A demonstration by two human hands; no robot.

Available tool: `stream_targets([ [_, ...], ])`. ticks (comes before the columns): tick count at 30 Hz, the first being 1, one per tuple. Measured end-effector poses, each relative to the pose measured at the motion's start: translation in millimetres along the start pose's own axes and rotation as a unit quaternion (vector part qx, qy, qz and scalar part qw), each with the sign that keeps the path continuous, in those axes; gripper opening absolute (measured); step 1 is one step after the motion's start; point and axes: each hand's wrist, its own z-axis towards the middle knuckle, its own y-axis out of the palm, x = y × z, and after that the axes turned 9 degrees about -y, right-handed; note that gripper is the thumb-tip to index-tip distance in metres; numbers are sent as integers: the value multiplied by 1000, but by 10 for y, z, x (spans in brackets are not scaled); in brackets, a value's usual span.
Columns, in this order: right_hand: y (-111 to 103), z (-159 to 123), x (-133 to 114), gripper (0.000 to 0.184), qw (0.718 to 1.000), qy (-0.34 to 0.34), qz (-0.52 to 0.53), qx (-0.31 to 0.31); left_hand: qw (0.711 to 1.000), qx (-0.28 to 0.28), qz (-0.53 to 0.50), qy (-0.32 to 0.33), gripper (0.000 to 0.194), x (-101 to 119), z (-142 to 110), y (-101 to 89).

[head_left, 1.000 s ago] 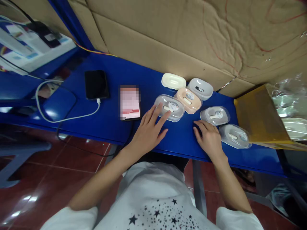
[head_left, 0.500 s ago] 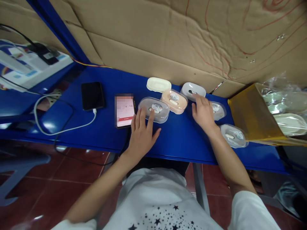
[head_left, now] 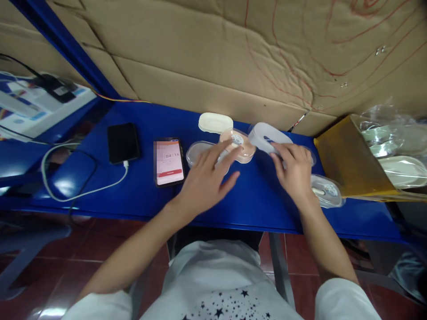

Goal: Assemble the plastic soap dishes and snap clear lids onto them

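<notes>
My left hand (head_left: 207,182) is open with its fingers spread, above a clear oval lid (head_left: 196,150) that it partly hides. Its fingertips reach to the near edge of a peach oval case (head_left: 245,153) with a round label; whether they touch it I cannot tell. My right hand (head_left: 295,173) is closed on the right end of a white oval case (head_left: 262,135) with a slot in its top, which looks tilted and slightly blurred. Behind that hand another clear lid (head_left: 312,156) shows only at its edge. A cream oval tray (head_left: 215,122) lies at the back.
A labelled clear lid (head_left: 328,192) lies right of my wrist, beside a cardboard box (head_left: 350,164) of wrapped oval parts. To the left are a phone (head_left: 169,162), a black device (head_left: 122,142) on a white cable, and a power strip (head_left: 50,111). Cardboard (head_left: 200,58) lines the back.
My right hand has taken hold of the white oval case and tilted it up. My left hand has moved right and forward from the clear lid toward the peach case. The view has shifted slightly.
</notes>
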Motion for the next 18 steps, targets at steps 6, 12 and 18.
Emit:
stream_targets([
  [6,-413,-763,-619,32,969,-184,164,11,994,-87,-25,64,52,273,-739,-3],
  [12,-335,-673,-622,22,935,-262,235,-39,988,-142,-14,59,33,111,-1167,66],
  [18,3,835,-455,36,961,-146,160,-170,992,-117,-49,17,31,90,-1193,105],
])
